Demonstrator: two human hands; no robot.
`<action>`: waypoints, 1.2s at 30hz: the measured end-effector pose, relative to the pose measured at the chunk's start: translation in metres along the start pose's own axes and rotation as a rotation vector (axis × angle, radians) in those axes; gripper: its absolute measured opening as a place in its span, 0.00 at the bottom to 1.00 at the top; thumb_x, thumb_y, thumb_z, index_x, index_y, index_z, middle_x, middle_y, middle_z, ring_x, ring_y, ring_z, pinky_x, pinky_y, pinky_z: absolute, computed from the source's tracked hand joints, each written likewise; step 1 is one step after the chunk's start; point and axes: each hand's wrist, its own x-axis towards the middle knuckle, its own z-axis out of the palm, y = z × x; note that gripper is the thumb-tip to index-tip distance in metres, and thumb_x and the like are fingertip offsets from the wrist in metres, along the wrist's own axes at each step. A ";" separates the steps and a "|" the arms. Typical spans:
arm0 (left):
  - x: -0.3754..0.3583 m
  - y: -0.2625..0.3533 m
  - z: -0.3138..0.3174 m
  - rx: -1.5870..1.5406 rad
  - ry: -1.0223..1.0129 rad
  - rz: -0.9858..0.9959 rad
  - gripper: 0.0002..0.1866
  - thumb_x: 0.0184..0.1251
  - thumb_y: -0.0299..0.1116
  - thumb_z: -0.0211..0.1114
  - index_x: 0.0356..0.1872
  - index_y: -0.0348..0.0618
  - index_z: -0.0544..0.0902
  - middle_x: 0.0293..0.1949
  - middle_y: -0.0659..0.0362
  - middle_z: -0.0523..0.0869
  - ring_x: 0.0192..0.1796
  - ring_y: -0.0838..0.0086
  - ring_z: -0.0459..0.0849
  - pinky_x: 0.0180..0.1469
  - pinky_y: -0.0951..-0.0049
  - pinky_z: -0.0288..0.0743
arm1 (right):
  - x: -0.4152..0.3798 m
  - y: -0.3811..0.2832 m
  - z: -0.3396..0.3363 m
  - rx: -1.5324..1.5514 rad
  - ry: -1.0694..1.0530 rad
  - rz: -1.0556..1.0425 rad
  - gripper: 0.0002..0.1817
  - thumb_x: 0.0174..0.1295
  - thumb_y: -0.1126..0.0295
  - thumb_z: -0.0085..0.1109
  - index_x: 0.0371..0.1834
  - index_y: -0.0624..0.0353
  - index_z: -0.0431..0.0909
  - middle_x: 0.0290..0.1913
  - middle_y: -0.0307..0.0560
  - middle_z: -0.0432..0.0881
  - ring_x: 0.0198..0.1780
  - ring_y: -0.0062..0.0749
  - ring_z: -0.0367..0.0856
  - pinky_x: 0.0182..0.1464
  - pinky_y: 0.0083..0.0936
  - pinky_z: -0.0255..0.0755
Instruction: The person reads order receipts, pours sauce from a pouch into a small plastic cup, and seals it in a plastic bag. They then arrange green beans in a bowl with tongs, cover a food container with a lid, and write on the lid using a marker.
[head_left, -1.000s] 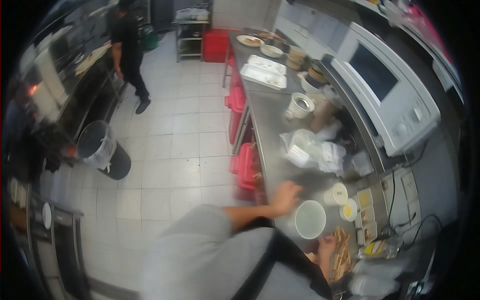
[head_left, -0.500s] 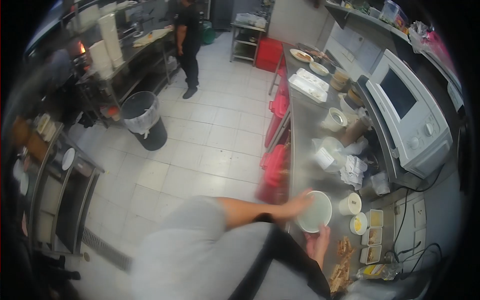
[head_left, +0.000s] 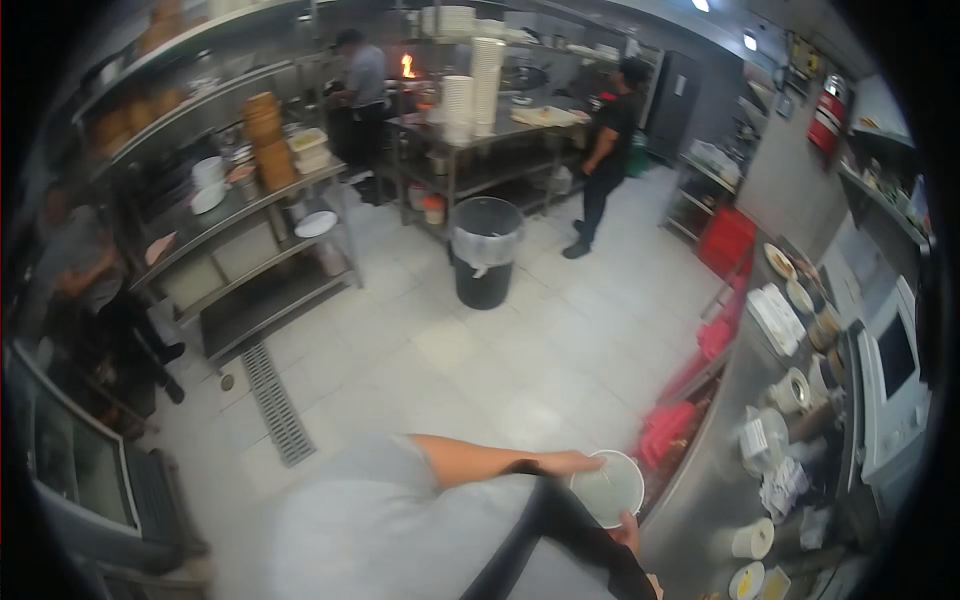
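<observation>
A round white tub (head_left: 612, 492) with a pale inside is held between my two hands, its open mouth turned up toward me. My left hand (head_left: 572, 462) has its thumb and fingers at the tub's far left rim. On the near right side, my right hand (head_left: 627, 533) is closed against the tub's wall, partly hidden by a dark strap and the sleeve. The tub is over the floor, just left of the steel counter (head_left: 690, 515). On that counter stand a white cup (head_left: 752, 540) and a small bowl with yellow food (head_left: 746, 580).
Red bins (head_left: 668, 432) stand under the counter's edge. A black trash bin with a liner (head_left: 485, 255) is out on the tiled floor. One person (head_left: 605, 150) stands by the far work table, another (head_left: 362, 90) near a flame, a third (head_left: 85, 260) at left.
My view has swung left, so the counter now lies farther right and more of the kitchen shows. The tub has moved with my hands from the counter's edge to over the floor.
</observation>
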 end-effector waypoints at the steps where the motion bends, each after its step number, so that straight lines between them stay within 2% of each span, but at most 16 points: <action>1: -0.012 0.000 -0.003 -0.029 -0.012 -0.005 0.35 0.69 0.58 0.44 0.60 0.33 0.69 0.58 0.49 0.74 0.60 0.67 0.71 0.61 0.66 0.63 | 0.002 0.007 -0.001 -0.007 -0.014 0.054 0.30 0.58 0.59 0.53 0.62 0.61 0.61 0.59 0.54 0.71 0.58 0.46 0.72 0.61 0.43 0.64; 5: -0.073 0.030 0.006 -0.149 0.176 -0.162 0.40 0.65 0.62 0.48 0.67 0.39 0.58 0.56 0.49 0.75 0.58 0.65 0.73 0.57 0.65 0.68 | -0.018 -0.014 0.079 0.249 -0.014 0.151 0.32 0.58 0.60 0.51 0.65 0.59 0.58 0.61 0.52 0.69 0.62 0.45 0.68 0.62 0.45 0.63; 8: -0.082 0.002 -0.013 -0.058 0.115 -0.181 0.43 0.64 0.63 0.49 0.70 0.44 0.50 0.54 0.48 0.76 0.57 0.63 0.74 0.56 0.64 0.69 | 0.010 -0.014 0.034 0.284 0.011 -0.024 0.35 0.51 0.54 0.59 0.63 0.52 0.63 0.59 0.47 0.71 0.59 0.42 0.70 0.59 0.47 0.64; 9: -0.092 0.000 -0.017 0.001 0.143 -0.121 0.40 0.64 0.61 0.50 0.69 0.47 0.53 0.52 0.50 0.77 0.54 0.65 0.75 0.55 0.67 0.70 | 0.016 -0.025 0.019 0.331 0.002 -0.031 0.34 0.52 0.54 0.60 0.62 0.53 0.64 0.58 0.46 0.72 0.58 0.43 0.71 0.58 0.47 0.65; 11: -0.114 -0.008 -0.024 0.116 0.184 -0.003 0.34 0.66 0.58 0.52 0.67 0.52 0.59 0.49 0.52 0.78 0.49 0.69 0.77 0.52 0.73 0.70 | 0.016 -0.051 0.006 0.293 0.240 -0.215 0.30 0.54 0.55 0.60 0.59 0.54 0.67 0.55 0.48 0.73 0.55 0.40 0.72 0.55 0.44 0.68; 15: -0.114 -0.096 -0.100 0.254 0.252 0.077 0.24 0.68 0.51 0.52 0.53 0.42 0.73 0.44 0.58 0.80 0.46 0.74 0.78 0.50 0.73 0.72 | 0.034 -0.091 -0.099 0.195 0.545 -0.511 0.23 0.54 0.58 0.61 0.52 0.55 0.73 0.44 0.43 0.78 0.46 0.29 0.76 0.46 0.31 0.73; 17: -0.134 -0.111 -0.120 0.224 0.299 0.160 0.20 0.69 0.49 0.52 0.45 0.41 0.76 0.40 0.60 0.80 0.44 0.76 0.78 0.48 0.73 0.72 | 0.028 -0.100 -0.140 0.194 0.535 -0.655 0.23 0.58 0.60 0.60 0.54 0.58 0.72 0.47 0.47 0.78 0.48 0.36 0.77 0.49 0.34 0.72; 20: -0.157 -0.120 -0.142 -0.018 0.410 0.146 0.16 0.70 0.46 0.52 0.37 0.41 0.77 0.36 0.62 0.80 0.42 0.79 0.79 0.44 0.74 0.73 | 0.012 -0.100 -0.136 -0.058 0.863 -0.818 0.22 0.58 0.60 0.59 0.54 0.59 0.72 0.48 0.48 0.77 0.49 0.37 0.76 0.50 0.35 0.71; 23: -0.201 -0.078 -0.145 -0.051 0.504 0.037 0.17 0.71 0.46 0.51 0.33 0.43 0.76 0.34 0.63 0.80 0.41 0.79 0.79 0.42 0.76 0.73 | -0.005 -0.087 -0.128 -0.502 1.252 -0.944 0.22 0.59 0.61 0.58 0.54 0.59 0.72 0.48 0.49 0.77 0.50 0.39 0.76 0.51 0.35 0.70; 26: -0.231 -0.109 -0.199 0.098 0.523 0.212 0.17 0.69 0.47 0.51 0.34 0.43 0.78 0.34 0.62 0.81 0.39 0.78 0.79 0.42 0.76 0.72 | -0.020 -0.073 -0.118 -1.016 1.640 -1.088 0.22 0.60 0.61 0.58 0.55 0.59 0.71 0.49 0.50 0.77 0.50 0.40 0.76 0.52 0.36 0.70; 28: -0.286 -0.067 -0.209 -0.006 0.745 0.061 0.17 0.66 0.47 0.52 0.33 0.43 0.80 0.32 0.61 0.82 0.38 0.76 0.80 0.42 0.74 0.73 | -0.023 -0.062 -0.114 -1.259 1.792 -1.202 0.22 0.61 0.61 0.57 0.55 0.60 0.71 0.49 0.50 0.77 0.51 0.41 0.75 0.53 0.36 0.69; 30: -0.353 -0.052 -0.262 0.071 0.889 0.274 0.17 0.63 0.47 0.54 0.31 0.43 0.82 0.31 0.59 0.84 0.38 0.73 0.80 0.43 0.71 0.73 | -0.020 -0.049 -0.109 -1.438 1.828 -1.309 0.21 0.61 0.61 0.57 0.55 0.60 0.71 0.49 0.51 0.77 0.51 0.42 0.75 0.54 0.37 0.69; 32: -0.435 -0.011 -0.309 0.217 1.102 0.302 0.17 0.64 0.45 0.52 0.34 0.41 0.81 0.31 0.58 0.84 0.37 0.71 0.81 0.43 0.69 0.73 | -0.016 -0.029 -0.101 -1.532 1.813 -1.313 0.21 0.62 0.61 0.57 0.55 0.60 0.71 0.50 0.52 0.77 0.52 0.43 0.75 0.54 0.37 0.69; 33: -0.481 0.035 -0.313 0.510 1.249 0.182 0.19 0.64 0.46 0.52 0.31 0.41 0.81 0.29 0.56 0.84 0.35 0.70 0.81 0.41 0.68 0.73 | -0.018 -0.013 -0.096 -1.570 1.703 -1.300 0.21 0.63 0.62 0.55 0.56 0.60 0.71 0.51 0.53 0.76 0.53 0.45 0.74 0.55 0.37 0.67; 35: -0.551 0.078 -0.354 0.302 1.464 0.228 0.19 0.66 0.47 0.51 0.28 0.42 0.79 0.26 0.56 0.83 0.31 0.71 0.80 0.39 0.69 0.73 | -0.028 0.014 -0.072 -1.583 1.510 -1.247 0.20 0.65 0.62 0.52 0.57 0.62 0.70 0.54 0.58 0.73 0.57 0.50 0.70 0.58 0.39 0.64; 36: -0.577 0.112 -0.345 0.290 1.507 0.397 0.19 0.67 0.47 0.50 0.25 0.44 0.77 0.24 0.58 0.81 0.29 0.73 0.79 0.35 0.72 0.72 | -0.033 0.027 -0.068 -1.596 1.519 -1.183 0.19 0.65 0.63 0.52 0.57 0.61 0.71 0.54 0.58 0.72 0.57 0.50 0.69 0.59 0.39 0.64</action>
